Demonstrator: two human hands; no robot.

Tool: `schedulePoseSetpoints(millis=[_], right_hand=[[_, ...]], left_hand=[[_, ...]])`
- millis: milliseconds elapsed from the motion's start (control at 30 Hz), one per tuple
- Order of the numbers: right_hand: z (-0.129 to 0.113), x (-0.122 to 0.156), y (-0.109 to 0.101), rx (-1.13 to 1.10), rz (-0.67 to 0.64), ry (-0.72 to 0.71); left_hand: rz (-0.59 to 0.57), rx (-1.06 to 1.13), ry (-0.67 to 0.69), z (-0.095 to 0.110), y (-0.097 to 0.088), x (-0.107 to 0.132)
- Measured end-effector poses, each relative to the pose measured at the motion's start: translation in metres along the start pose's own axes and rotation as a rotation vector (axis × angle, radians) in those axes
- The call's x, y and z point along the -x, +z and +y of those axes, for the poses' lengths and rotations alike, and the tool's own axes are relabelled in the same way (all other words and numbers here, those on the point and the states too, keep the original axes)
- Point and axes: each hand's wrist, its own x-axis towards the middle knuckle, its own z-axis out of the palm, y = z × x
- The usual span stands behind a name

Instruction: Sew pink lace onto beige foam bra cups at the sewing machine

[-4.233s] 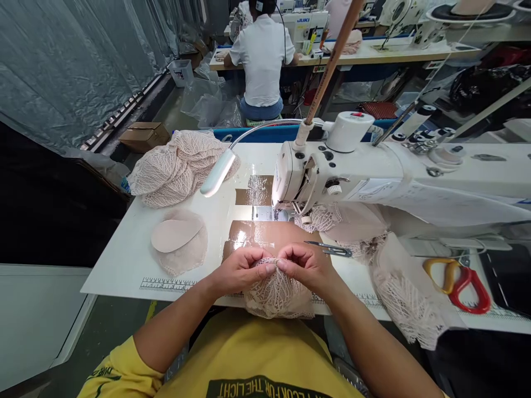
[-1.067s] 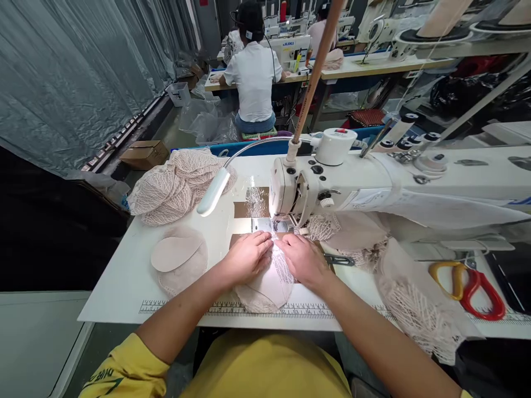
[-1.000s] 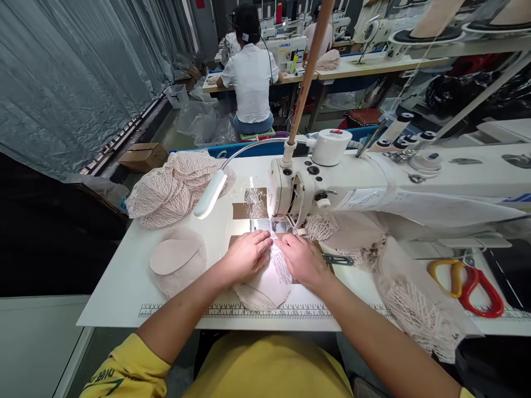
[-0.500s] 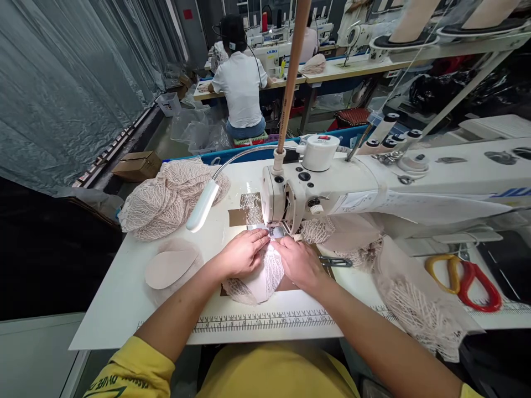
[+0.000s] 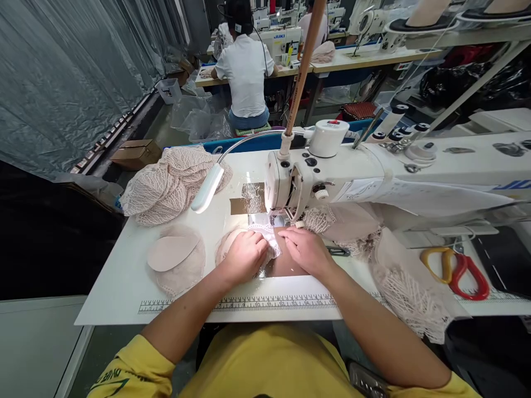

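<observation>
My left hand [image 5: 245,255] is closed on a pale pink lace piece [image 5: 227,242], its fingers curled over the fabric. The lace lies partly under that hand and runs toward the needle area of the white sewing machine [image 5: 279,185]. My right hand [image 5: 307,251] rests just right of the lace, with its fingers stretched leftward over the brown plate [image 5: 286,265]; nothing shows in it. Beside its wrist lies a small dark tool [image 5: 339,251], partly covered. To the left, a smooth beige oval [image 5: 172,253] lies on a sheer round piece [image 5: 182,279].
A heap of lace pieces [image 5: 153,190] sits at the back left under the lamp [image 5: 208,188]. More lace fabric [image 5: 409,293] hangs over the front edge at right, near scissors with red [image 5: 473,293] and yellow handles. A ruler strip [image 5: 274,303] runs along the front. A seated person [image 5: 244,77] works beyond.
My left hand has turned the lace piece leftward, so more of it lies left of the hand. My right hand has come off the lace onto the brown plate. The view has tilted slightly.
</observation>
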Motion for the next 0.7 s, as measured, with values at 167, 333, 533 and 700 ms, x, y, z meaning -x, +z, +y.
schedulePoseSetpoints(millis=[167,333,533,700], right_hand=[[-0.001,0.009,-0.017,-0.015,-0.073,-0.002],[-0.008,0.031,-0.012,0.108,-0.2,-0.158],[-0.009,0.047,0.007,0.22,-0.05,-0.263],[-0.008,0.048,0.007,0.21,-0.043,-0.273]], left_hand=[[0.065,0.113,-0.026,-0.007,0.007,0.002],[0.078,0.242,-0.011,-0.013,0.006,0.006],[0.01,0.123,0.166,-0.013,0.008,0.01],[-0.054,-0.038,0.225,-0.012,0.008,0.009]])
